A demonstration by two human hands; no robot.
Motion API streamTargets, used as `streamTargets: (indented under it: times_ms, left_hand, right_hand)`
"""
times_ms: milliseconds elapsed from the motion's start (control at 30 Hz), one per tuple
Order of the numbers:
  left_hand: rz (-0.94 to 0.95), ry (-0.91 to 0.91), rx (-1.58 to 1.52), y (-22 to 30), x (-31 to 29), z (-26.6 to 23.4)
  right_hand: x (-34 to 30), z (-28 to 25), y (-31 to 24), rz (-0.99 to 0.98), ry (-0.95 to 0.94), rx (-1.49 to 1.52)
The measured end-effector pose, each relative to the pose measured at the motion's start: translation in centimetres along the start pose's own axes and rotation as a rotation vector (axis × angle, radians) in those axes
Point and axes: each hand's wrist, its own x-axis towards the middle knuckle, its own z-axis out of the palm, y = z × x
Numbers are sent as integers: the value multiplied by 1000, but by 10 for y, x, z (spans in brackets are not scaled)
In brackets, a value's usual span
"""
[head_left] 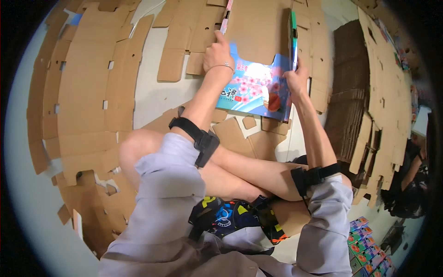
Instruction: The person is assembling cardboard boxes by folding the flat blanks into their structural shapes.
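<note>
A printed cardboard box [254, 92] stands partly folded in front of me. Its near panel is blue with pink blossoms, and the inside is plain brown. The side walls rise to left and right, showing pink and green edges. My left hand [217, 56] is closed at the box's left side, the index finger stretched along that wall; its other fingertips are hidden. At the right corner, my right hand [297, 82] grips the side wall, thumb toward the near panel and fingers around the outside.
Flat brown cardboard sheets [87, 92] cover the floor at left. A thick stack of folded cardboard [348, 87] stands at right. Small colourful boxes [369, 249] lie in rows at lower right. Another person's arm [413, 171] shows at the right rim. My crossed legs [249, 173] are below the box.
</note>
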Motion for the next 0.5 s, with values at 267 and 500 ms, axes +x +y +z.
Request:
streamTargets:
  times_ms: [267, 500]
  left_hand:
    - [-92, -133, -149, -60, 10, -10]
    - [-21, -178, -320, -54, 1, -30]
  right_hand:
    - [-16, -55, 36, 229, -33, -165]
    - [-34, -107, 10, 40, 74, -181]
